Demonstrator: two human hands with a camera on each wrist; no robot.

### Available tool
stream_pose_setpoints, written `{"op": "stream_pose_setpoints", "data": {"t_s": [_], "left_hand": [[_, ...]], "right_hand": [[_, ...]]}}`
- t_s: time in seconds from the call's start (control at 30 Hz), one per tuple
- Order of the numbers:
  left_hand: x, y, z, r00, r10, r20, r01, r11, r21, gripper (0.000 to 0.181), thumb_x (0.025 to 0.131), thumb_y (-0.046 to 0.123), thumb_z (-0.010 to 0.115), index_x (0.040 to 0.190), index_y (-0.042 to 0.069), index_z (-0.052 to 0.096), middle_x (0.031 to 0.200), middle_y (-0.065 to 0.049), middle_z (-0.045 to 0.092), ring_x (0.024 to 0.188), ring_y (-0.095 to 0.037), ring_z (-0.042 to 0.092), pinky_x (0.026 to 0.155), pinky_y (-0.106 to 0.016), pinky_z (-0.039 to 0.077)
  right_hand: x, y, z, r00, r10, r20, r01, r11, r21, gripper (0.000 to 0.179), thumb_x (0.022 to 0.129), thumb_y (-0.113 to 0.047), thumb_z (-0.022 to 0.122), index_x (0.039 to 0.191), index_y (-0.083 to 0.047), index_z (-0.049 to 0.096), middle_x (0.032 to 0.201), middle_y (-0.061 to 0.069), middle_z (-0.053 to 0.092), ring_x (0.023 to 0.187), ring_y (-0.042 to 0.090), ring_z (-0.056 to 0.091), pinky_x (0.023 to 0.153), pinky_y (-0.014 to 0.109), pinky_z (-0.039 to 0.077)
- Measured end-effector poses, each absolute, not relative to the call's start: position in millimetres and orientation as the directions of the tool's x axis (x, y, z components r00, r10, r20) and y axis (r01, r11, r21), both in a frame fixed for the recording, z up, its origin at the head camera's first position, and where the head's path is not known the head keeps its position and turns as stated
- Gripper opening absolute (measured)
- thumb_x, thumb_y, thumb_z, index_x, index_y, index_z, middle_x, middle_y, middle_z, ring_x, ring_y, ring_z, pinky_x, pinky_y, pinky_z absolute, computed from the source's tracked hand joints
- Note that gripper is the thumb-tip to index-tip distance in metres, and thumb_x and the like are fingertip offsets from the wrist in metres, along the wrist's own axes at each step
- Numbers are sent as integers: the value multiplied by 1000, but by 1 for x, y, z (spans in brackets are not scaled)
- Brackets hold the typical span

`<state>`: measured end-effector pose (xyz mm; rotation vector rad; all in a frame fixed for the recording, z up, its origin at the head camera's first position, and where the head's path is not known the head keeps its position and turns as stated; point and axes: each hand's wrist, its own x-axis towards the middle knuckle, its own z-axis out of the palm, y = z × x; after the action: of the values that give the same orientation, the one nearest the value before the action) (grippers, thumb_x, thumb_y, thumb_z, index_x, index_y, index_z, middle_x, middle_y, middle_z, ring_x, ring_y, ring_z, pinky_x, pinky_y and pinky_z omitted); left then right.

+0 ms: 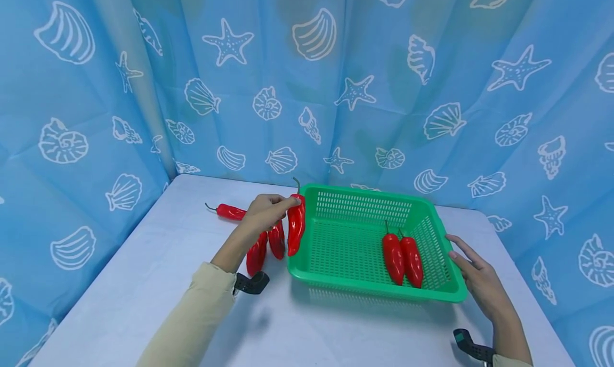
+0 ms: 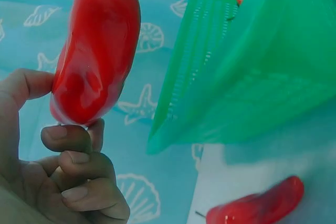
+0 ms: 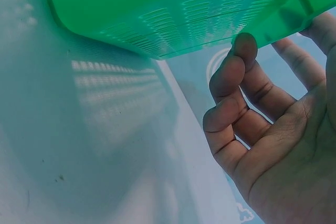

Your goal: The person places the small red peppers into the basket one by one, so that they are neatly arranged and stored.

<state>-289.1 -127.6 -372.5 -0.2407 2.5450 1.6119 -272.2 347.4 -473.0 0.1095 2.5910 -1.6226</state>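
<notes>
Over the left end of the green plastic basket (image 1: 374, 287), my left hand (image 1: 264, 212) pinches a red chili pepper (image 1: 296, 228) near its stem end, and the pepper hangs almost upright. The left wrist view shows that pepper (image 2: 100, 40) large between thumb and fingers. My right hand (image 1: 482, 284) holds the basket's right rim, with thumb and index finger at the edge. In the right wrist view its other fingers (image 3: 226, 77) bend loosely below the rim. Two red peppers (image 1: 393, 258) lie side by side inside the basket, toward its right end.
Several red peppers lie on the white table (image 1: 158, 282) left of the basket: one farther back (image 1: 230, 212), one near the basket wall (image 1: 276, 242), one in front (image 1: 256, 255). A blue curtain (image 1: 288, 90) with white shells and starfish hangs behind and at both sides.
</notes>
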Motion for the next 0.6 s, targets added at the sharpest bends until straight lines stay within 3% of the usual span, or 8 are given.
{"op": "stream_pose_setpoints", "data": {"t_s": [0.23,0.43,0.6], "left_hand": [[-294,-112,-374,-982,-30,-186,-182,412,893,59,81,47,74,125,9,63,114,-8,62,103,-31,60,74,-36,54],[-298,-98,-375,-985,8,-170,-152,413,898,48,83,48,72,109,8,65,89,-7,60,78,-23,56,63,-30,48],[-302,-85,-372,-987,39,-158,-128,415,901,43,83,48,72,99,9,64,83,-7,58,72,-21,55,60,-29,47]], "right_hand": [[-269,348,-474,-995,6,-103,96,422,-901,69,99,-58,50,159,-36,24,153,29,32,91,-7,61,76,27,56],[-268,347,-474,-995,9,-103,97,421,-902,69,98,-58,51,159,-37,24,153,29,33,91,-10,59,77,26,56],[-270,348,-472,-994,12,-105,100,428,-898,72,97,-60,51,159,-36,23,155,27,31,91,-11,57,77,25,55]]}}
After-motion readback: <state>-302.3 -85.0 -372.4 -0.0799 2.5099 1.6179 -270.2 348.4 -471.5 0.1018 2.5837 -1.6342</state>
